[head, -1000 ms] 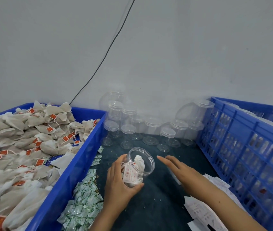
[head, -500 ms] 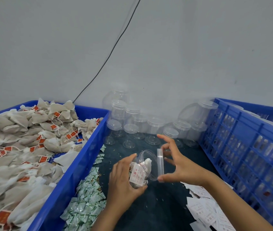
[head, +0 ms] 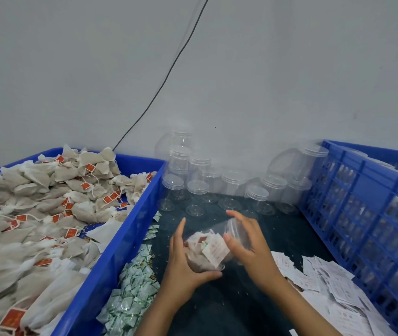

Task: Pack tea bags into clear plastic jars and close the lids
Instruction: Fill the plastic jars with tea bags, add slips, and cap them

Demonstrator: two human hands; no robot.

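The jar (head: 209, 251) lies tilted between both hands above the dark desk (head: 241, 299). The left hand (head: 183, 267) grips its base; the right hand (head: 249, 248) grips the lid (head: 235, 230) at its mouth. Inside is a white label (head: 215, 249), its writing too blurred to read. Blue crates (head: 125, 241) stand close on both sides.

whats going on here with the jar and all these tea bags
A person is closing a small clear plastic jar packed with tea bags and a paper slip. The left hand grips the jar body while the right hand holds the clear lid at its mouth. Empty lidded clear jars stand behind, between two blue plastic crates.
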